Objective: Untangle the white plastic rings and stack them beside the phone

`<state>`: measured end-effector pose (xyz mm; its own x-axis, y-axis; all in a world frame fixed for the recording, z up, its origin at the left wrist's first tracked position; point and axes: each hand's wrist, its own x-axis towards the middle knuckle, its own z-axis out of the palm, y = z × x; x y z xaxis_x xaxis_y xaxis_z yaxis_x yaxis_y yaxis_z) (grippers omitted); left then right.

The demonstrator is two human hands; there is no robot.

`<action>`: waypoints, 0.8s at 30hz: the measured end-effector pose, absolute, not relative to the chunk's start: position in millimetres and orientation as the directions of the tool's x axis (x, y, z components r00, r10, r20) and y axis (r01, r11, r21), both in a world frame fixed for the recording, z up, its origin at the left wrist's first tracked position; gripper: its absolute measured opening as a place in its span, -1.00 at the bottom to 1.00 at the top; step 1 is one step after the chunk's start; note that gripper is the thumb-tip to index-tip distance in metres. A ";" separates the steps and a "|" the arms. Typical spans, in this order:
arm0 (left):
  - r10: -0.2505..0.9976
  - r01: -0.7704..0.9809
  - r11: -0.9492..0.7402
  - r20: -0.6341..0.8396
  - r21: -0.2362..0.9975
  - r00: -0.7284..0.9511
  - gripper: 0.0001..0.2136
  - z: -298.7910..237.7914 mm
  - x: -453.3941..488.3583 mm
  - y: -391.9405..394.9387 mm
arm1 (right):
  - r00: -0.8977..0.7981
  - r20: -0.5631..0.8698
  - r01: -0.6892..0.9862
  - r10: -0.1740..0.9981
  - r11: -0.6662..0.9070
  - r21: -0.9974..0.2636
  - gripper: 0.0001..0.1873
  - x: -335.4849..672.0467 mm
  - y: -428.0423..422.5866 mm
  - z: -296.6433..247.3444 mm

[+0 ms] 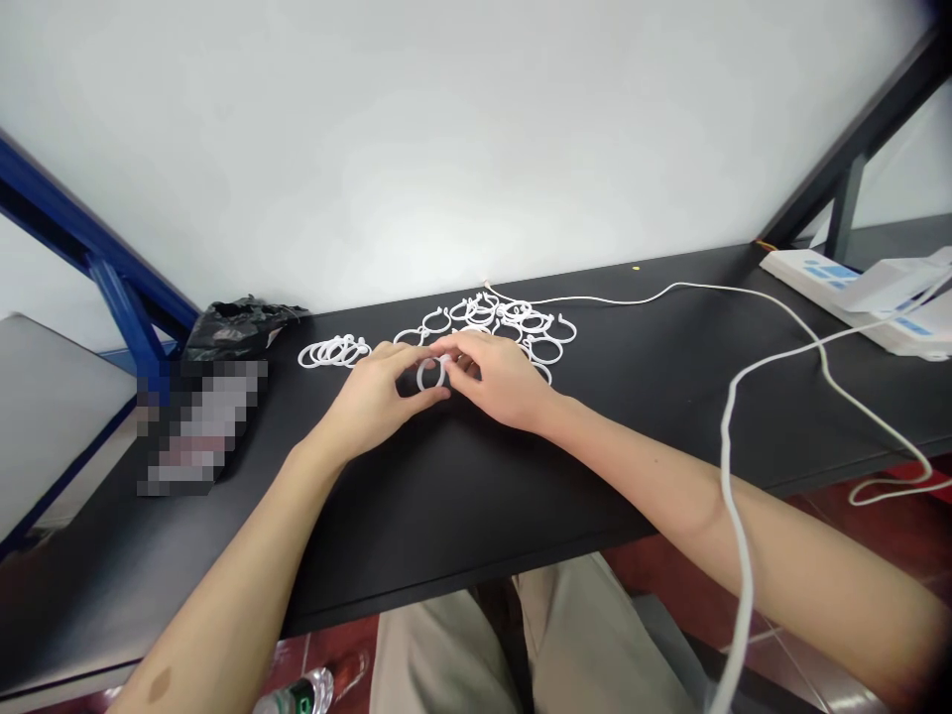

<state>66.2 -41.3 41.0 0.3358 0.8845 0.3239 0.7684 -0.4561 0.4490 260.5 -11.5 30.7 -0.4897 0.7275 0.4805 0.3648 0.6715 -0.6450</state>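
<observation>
So from the head cam, there's one thin white plastic-looking ring (420,377) held up right between the two hands, just above the flat black tabletop (476,516). The left hand (378,394) has it between thumb and fingers, kinda a loose C-shape, and the right hand (500,377) pinches its right side. More loose white open rings (546,349) lie just past the hands, and an overlapping white bunch (332,352) sits left.
</observation>
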 end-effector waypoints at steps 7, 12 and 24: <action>0.879 0.793 -0.449 0.364 0.412 0.309 -0.63 40.5 67.2 -41.6 | -0.492 0.436 0.341 0.754 0.627 -0.700 -0.85 262.9 -9.8 34.2; 0.876 0.785 -0.447 0.390 0.429 0.285 -0.65 41.5 68.2 -42.9 | -0.470 0.413 0.330 0.780 0.589 -0.737 -0.86 262.9 -10.5 36.0; 0.871 0.962 -0.014 0.476 0.271 -0.122 -0.57 36.1 26.3 -25.3 | -0.340 0.464 0.729 0.818 0.541 -0.420 -0.76 273.3 -1.2 36.2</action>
<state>26.3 -25.3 36.1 -0.1216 0.8712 0.4757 0.9625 -0.0137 0.2711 273.3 -1.2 36.2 -0.3398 0.8182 0.4637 0.7287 0.5408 -0.4201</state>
